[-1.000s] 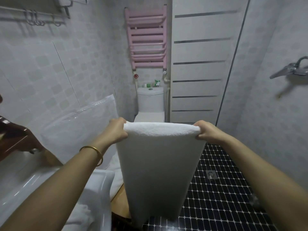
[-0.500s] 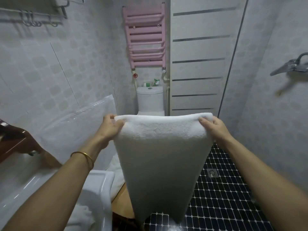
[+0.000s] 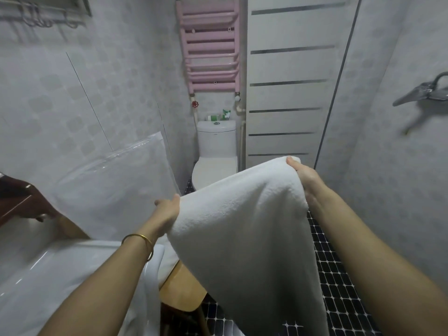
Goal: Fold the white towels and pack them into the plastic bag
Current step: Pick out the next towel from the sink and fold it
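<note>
A person holds a white towel (image 3: 242, 229) in the air in front of the toilet (image 3: 216, 146), the left hand (image 3: 167, 210) gripping its lower top corner and the right hand (image 3: 304, 177) pinching the higher one, curled over its edge, the rest hanging toward the floor (image 3: 339, 275). The clear plastic bag (image 3: 116, 187) leans against the wall (image 3: 72, 93) at left, beside the basin (image 3: 60, 270). The thick, soft cloth looks light and limp, likely to sag wherever unsupported, so its 2 upper corners seem the surest holds.

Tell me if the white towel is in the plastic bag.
No, the left hand and right hand hold the white towel aloft, outside the plastic bag.
</note>
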Motion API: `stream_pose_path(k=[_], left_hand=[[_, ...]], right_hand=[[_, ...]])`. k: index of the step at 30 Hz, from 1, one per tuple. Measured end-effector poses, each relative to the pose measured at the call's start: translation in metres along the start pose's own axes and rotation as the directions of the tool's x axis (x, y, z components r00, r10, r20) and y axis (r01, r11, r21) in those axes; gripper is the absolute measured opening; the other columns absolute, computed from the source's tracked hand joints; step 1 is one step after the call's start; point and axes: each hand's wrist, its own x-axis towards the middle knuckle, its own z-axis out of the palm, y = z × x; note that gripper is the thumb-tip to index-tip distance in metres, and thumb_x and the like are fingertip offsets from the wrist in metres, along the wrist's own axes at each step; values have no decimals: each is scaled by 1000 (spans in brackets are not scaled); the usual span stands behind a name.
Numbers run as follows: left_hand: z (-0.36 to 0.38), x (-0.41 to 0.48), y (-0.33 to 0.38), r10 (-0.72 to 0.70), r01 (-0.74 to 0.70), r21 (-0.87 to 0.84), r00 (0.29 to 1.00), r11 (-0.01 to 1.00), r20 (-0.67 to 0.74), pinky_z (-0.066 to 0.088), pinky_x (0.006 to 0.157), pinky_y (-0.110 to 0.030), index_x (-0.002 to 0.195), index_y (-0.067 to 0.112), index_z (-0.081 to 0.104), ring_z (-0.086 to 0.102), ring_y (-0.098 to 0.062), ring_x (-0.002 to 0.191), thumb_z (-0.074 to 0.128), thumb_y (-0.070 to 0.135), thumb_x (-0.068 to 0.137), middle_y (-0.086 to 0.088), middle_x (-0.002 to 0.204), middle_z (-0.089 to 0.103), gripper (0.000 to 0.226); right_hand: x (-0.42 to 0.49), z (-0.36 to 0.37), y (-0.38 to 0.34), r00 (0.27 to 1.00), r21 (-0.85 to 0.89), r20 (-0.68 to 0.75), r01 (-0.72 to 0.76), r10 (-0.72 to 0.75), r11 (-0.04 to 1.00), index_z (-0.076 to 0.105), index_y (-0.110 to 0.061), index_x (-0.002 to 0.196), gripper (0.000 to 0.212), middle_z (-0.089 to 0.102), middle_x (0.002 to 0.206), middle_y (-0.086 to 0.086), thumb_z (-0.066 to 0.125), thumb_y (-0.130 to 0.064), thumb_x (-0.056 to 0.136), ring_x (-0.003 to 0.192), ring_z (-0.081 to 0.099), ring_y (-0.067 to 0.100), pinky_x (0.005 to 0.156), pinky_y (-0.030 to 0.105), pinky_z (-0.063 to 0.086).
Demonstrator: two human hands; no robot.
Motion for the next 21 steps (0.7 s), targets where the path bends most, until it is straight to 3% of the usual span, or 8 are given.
stream_pose_path(k=[2, 4, 6, 8, 10, 14, 17, 21], left_hand=[[-2, -5, -4, -115, 194, -203, 930, 960, 349, 52, 85, -41, 120, 4, 52, 63, -32, 100, 38, 64, 91, -18, 114, 62, 68], [-11, -11, -7, -71, 347, -343, 786, 873, 615, 58, 70, -37, 103, 8, 66, 69, -28, 83, 61, 57, 81, -15, 96, 69, 54], [-15, -15, -11, 47, 355, -386, 681, 851, 731, 58, 70, -35, 98, 3, 73, 71, -26, 86, 86, 32, 63, -15, 98, 72, 48], [-14, -18, -13, 83, 309, -340, 620, 888, 780, 57, 74, -36, 96, 1, 73, 71, -24, 86, 84, 25, 64, -14, 92, 73, 41], [-11, -25, -7, 54, 260, -305, 673, 916, 737, 53, 78, -39, 102, 4, 70, 69, -25, 89, 68, 32, 81, -14, 93, 72, 35], [5, -35, 16, 8, 198, -463, 914, 864, 405, 49, 66, -34, 112, 2, 58, 61, -24, 79, 51, 22, 97, -11, 90, 65, 26], [16, -45, 35, 24, 173, -610, 954, 773, 300, 46, 64, -30, 109, 4, 60, 55, -20, 72, 51, 13, 95, -9, 86, 62, 19], [20, -52, 54, 94, 145, -668, 947, 729, 308, 44, 86, -34, 131, 0, 51, 55, -23, 94, 44, 11, 98, -13, 114, 58, 35]], right_hand=[[2, -2, -3, 1000, 59, -26, -10, 12, 998, 58, -6, 101, 23, 67, 91, 12, 53, -29, 96, 79, 65, 25, 69, 35, 54], [4, -6, -5, 999, 118, -33, -11, 15, 993, 54, -12, 102, 15, 61, 90, 9, 47, -25, 99, 74, 61, 21, 62, 33, 51], [6, -11, -4, 998, 151, -51, -22, 30, 988, 52, -13, 107, 15, 58, 90, 8, 44, -23, 101, 73, 58, 20, 59, 32, 50], [7, -17, -1, 996, 176, -73, -33, 46, 984, 50, -13, 125, 27, 59, 100, 9, 44, -23, 101, 83, 60, 22, 69, 34, 52], [8, -22, 2, 993, 195, -91, -54, 73, 979, 47, -11, 134, 36, 60, 100, 9, 45, -22, 100, 84, 61, 22, 71, 35, 51], [9, -33, 9, 977, 186, -75, -183, 199, 965, 53, -9, 123, 31, 61, 90, 11, 47, -28, 99, 79, 59, 24, 69, 37, 49], [8, -51, 17, 961, 181, -35, -263, 273, 948, 60, -7, 104, 26, 67, 81, 9, 51, -30, 97, 71, 64, 24, 63, 34, 54], [8, -78, 38, 952, 126, -45, -296, 303, 947, 61, -13, 82, 17, 55, 71, 2, 66, -29, 84, 68, 57, 20, 67, 32, 50]])
